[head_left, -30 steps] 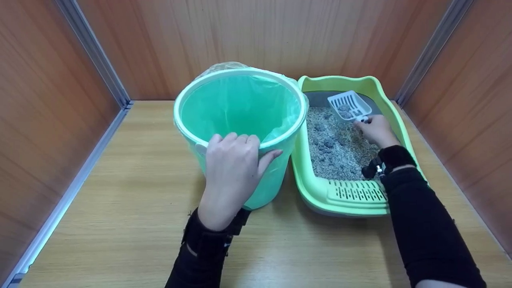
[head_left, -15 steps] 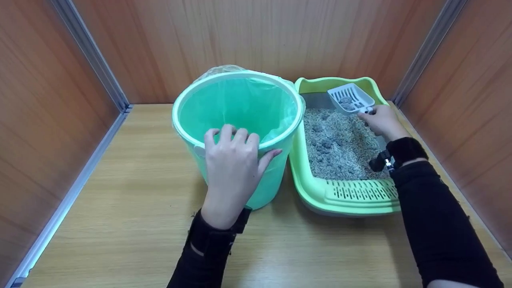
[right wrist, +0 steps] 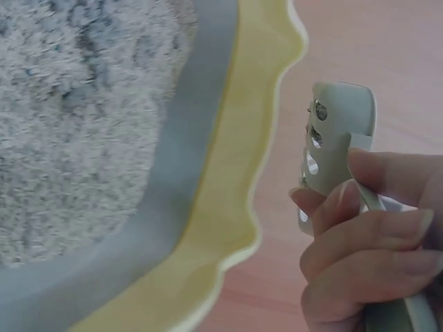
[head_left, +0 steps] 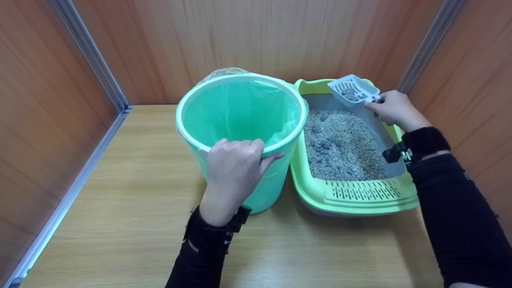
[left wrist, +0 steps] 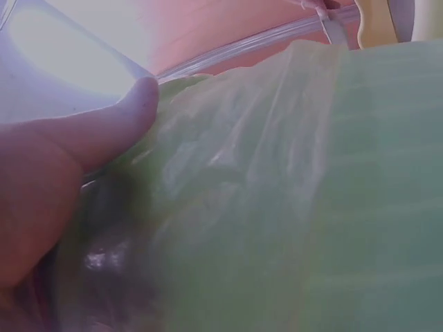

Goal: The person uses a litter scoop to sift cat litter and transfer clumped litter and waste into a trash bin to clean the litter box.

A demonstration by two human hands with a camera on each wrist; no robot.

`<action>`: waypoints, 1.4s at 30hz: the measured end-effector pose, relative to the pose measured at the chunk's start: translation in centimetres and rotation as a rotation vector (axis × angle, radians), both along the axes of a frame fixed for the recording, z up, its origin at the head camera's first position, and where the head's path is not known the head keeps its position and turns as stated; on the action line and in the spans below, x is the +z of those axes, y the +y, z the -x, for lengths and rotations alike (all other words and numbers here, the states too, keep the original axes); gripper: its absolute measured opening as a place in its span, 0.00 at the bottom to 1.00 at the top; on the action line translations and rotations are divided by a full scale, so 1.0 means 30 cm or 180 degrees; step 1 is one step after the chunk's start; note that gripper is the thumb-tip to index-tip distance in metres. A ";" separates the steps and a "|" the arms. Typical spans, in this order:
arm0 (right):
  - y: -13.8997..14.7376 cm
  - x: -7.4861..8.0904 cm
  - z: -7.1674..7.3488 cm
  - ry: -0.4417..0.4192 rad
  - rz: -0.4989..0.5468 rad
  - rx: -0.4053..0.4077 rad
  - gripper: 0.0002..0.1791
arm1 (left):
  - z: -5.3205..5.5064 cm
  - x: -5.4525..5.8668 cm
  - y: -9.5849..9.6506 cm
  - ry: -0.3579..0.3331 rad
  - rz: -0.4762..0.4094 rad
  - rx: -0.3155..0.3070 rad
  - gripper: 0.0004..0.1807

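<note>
A green trash can (head_left: 264, 192) with a thin plastic bag liner (head_left: 240, 106) stands left of centre. My left hand (head_left: 234, 168) grips its near rim, fingers curled over into the can and thumb along the outside. In the left wrist view the thumb presses by the crinkled liner (left wrist: 242, 152). My right hand (head_left: 396, 110) holds a pale slotted litter scoop (head_left: 348, 88) by its handle, above the far right part of the litter box (head_left: 320, 188). Grey clumps (head_left: 351, 95) lie in the scoop. In the right wrist view, fingers and thumb wrap the scoop's handle (right wrist: 391, 315).
Grey cat litter (head_left: 340, 148) fills the box's bottom. The box stands close against the trash can's right side. Wooden panels (head_left: 280, 36) enclose the back and both sides of the wooden floor (head_left: 140, 200).
My right hand has lifted the scoop up and to the right, away from the litter. The left fingers loosened briefly, then curled over the can's rim again.
</note>
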State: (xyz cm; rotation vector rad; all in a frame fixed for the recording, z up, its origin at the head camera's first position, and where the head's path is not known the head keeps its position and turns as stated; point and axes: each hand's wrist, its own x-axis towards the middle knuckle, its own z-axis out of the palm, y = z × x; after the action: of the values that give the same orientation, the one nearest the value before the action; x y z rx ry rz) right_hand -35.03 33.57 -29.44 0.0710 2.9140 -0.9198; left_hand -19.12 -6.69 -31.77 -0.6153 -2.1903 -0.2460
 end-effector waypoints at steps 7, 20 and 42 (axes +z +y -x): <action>-0.049 0.111 -0.049 0.0092 -0.0118 0.0188 0.26 | -0.024 0.005 0.014 0.0013 0.0083 -0.0076 0.35; -0.214 0.363 -0.174 0.0488 -0.0498 0.0527 0.27 | -0.037 0.004 0.028 -0.0088 0.0128 -0.0024 0.35; -0.523 0.293 -0.309 0.1914 -0.1080 0.1501 0.09 | -0.024 0.001 0.043 -0.0030 0.0204 0.0039 0.35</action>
State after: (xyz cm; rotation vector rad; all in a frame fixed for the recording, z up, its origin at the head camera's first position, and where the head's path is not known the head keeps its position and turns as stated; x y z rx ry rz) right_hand -25.76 17.89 -20.66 -0.9846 3.3254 -0.4073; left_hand -18.40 -5.39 -31.74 -0.6371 -2.2175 -0.1732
